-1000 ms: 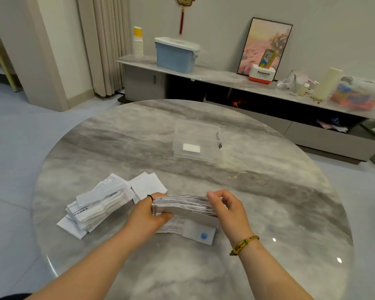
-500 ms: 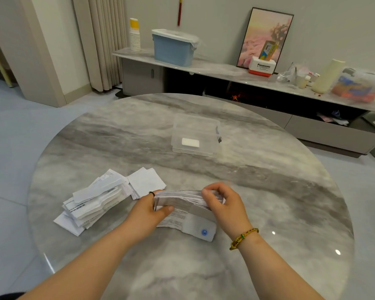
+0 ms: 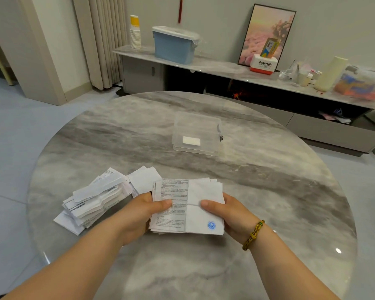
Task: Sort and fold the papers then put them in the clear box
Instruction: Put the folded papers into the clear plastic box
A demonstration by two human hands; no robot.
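I hold a stack of folded papers (image 3: 187, 204) flat and face up over the near part of the round marble table (image 3: 268, 191). My left hand (image 3: 143, 213) grips its left edge with the thumb on top. My right hand (image 3: 230, 213) grips its right edge the same way. The top sheet shows printed text and a blue round seal. A loose pile of papers (image 3: 95, 198) lies on the table to the left. The clear box (image 3: 197, 135) sits further back near the table's middle, with its lid on and a white label showing.
Behind the table runs a low marble-topped cabinet (image 3: 225, 68) with a blue lidded bin (image 3: 173, 45), stacked paper cups (image 3: 135, 33), a framed picture (image 3: 266, 35) and clutter. A curtain (image 3: 104, 40) hangs at the back left. Grey tiled floor surrounds the table.
The stack stood on edge between my hands and now lies flat, face up. Both thumbs now rest on top of it.
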